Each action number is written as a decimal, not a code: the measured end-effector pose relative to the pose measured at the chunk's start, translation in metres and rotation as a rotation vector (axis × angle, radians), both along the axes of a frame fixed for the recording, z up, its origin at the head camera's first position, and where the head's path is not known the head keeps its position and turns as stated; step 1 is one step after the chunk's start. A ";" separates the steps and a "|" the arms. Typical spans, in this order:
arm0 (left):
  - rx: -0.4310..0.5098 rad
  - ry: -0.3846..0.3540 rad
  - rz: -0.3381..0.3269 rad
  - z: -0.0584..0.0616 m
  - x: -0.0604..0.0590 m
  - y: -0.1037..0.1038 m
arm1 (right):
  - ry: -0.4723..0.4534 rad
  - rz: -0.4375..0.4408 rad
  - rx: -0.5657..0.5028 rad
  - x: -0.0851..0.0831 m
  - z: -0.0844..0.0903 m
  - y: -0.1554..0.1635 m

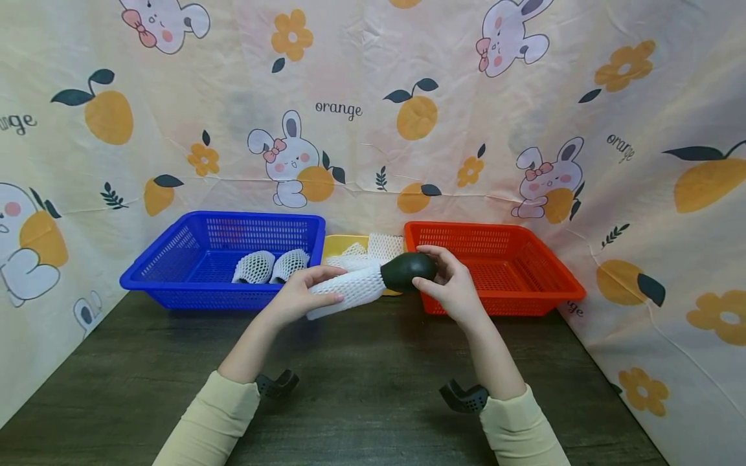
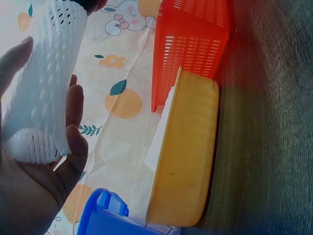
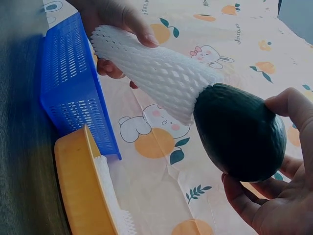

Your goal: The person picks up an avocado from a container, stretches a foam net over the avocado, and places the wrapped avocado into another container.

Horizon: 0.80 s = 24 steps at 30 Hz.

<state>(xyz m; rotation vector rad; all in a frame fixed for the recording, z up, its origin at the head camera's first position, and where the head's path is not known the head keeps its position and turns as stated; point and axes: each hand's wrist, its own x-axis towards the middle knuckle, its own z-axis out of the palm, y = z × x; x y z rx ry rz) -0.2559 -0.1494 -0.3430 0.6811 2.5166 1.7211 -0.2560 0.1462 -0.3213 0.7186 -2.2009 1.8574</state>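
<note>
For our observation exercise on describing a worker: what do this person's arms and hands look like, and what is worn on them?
Both arms wear long, pale cream-yellow sleeves that end at the wrists. The left hand and right hand are bare, with no gloves and no rings visible. A small black curved mount sits at each wrist, just past the cuff. No cables or markings show.

Illumination is bright, even and diffuse in all three views. The head view is sharp, with slight wide-angle bowing at the edges. On the dark wood-grain tabletop (image 1: 361,388), shadows are soft and faint. The left wrist view is overexposed: the white foam mesh sleeve (image 2: 41,93) glares, and the near palm is blurred.
</note>
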 end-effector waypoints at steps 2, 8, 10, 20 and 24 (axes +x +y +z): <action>0.007 0.002 -0.003 -0.001 -0.001 0.000 | 0.001 0.009 0.019 0.000 0.000 0.000; 0.043 0.047 -0.029 -0.015 -0.011 -0.002 | -0.004 0.028 0.078 -0.001 -0.003 -0.001; 0.051 0.066 -0.039 -0.017 -0.012 -0.002 | -0.008 0.030 0.094 -0.001 -0.003 -0.001; 0.042 0.108 -0.063 -0.019 -0.012 -0.001 | -0.016 0.056 0.139 -0.002 -0.006 -0.007; 0.047 0.106 -0.075 -0.019 -0.012 0.000 | -0.031 0.052 0.144 -0.002 -0.007 -0.009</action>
